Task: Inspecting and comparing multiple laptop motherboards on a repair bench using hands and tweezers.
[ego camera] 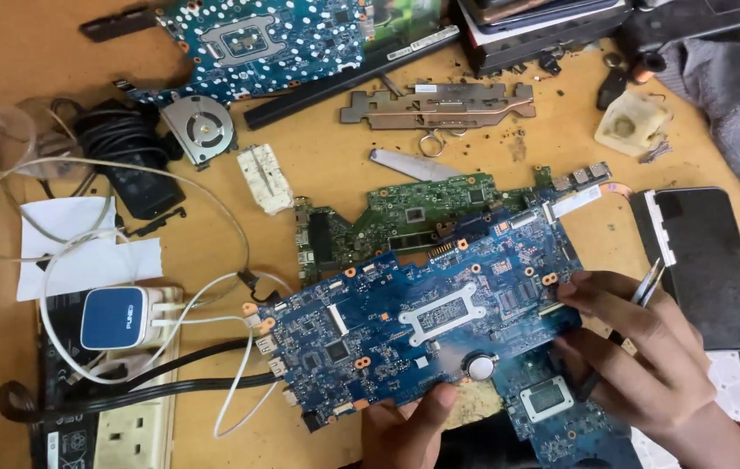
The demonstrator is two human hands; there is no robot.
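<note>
A large blue circuit board [404, 321] lies tilted in front of me, with a silver frame in its middle and a round coin cell near its lower edge. My left hand [404, 430] grips the board's near edge, thumb pressed up beside the coin cell. My right hand [647, 356] rests its fingertips on the board's right edge and also holds metal tweezers [649, 282] that point up and away. A green circuit board [404, 217] lies partly under the blue one.
Another blue board [274, 39] and a small fan [200, 128] lie at the back left. A copper heat pipe [439, 104], scissors [413, 163], a dark phone [708, 265], a white charger [118, 317] on a power strip [131, 430], and cables crowd the wooden table.
</note>
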